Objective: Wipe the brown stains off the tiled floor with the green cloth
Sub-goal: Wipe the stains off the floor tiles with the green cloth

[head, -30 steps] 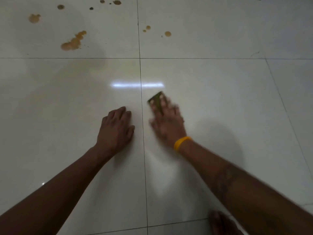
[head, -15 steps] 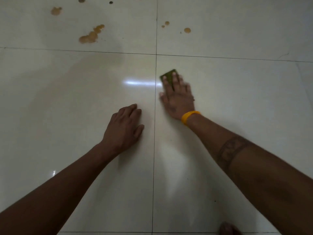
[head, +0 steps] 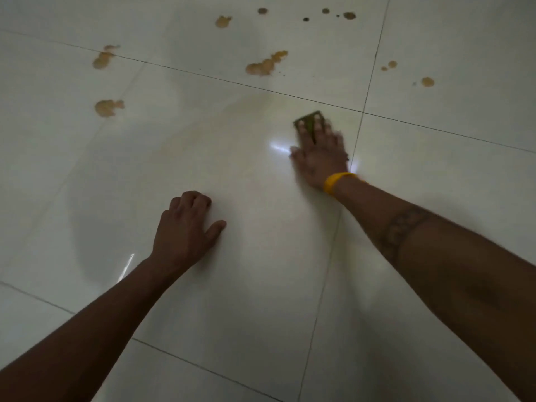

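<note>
A: Dim overall; the tiled floor [head: 261,285] reads grey-white, with a small hard glare patch just beside the right hand [head: 320,158], perhaps a ceiling lamp mirrored in the gloss.

B: That hand is motion-blurred; soft shadows pool under both arms; grout lines bow toward the frame edges; corners darken.

Indoor room, likely a home, glossy pale tiled floor [head: 261,285], thin grout lines, dim light
</note>
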